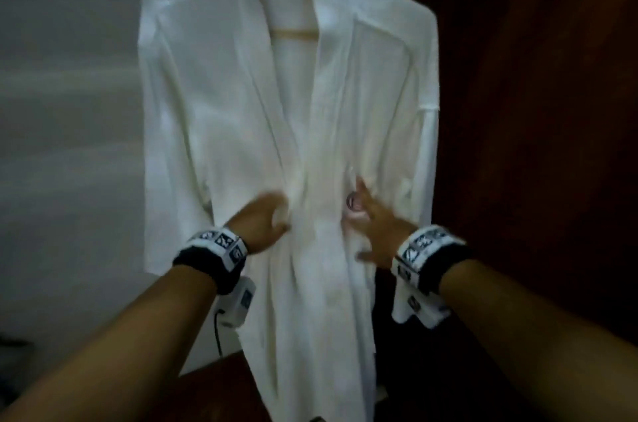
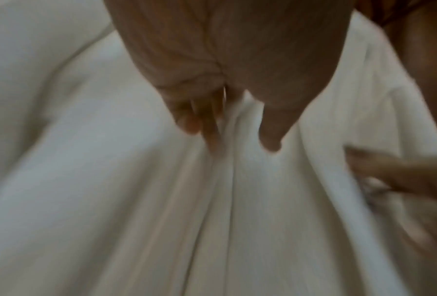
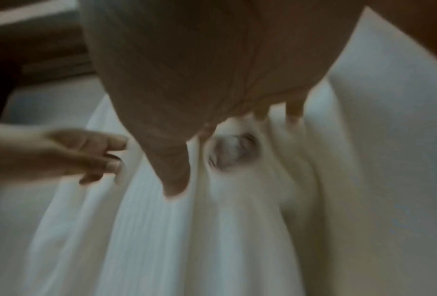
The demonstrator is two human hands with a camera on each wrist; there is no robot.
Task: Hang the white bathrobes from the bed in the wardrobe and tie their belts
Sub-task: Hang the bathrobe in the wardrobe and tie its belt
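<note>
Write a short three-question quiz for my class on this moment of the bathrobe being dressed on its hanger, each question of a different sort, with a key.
1. True or false: the white bathrobe lies flat on a bed.
2. Multiple choice: where do both hands work? A at the collar, B at waist height on the front, C at the hem.
3. Fill in: the robe hangs on a wooden ____.

Key
1. False: it hangs upright.
2. B: the left hand and the right hand are both at the front folds there.
3. hanger.
</note>
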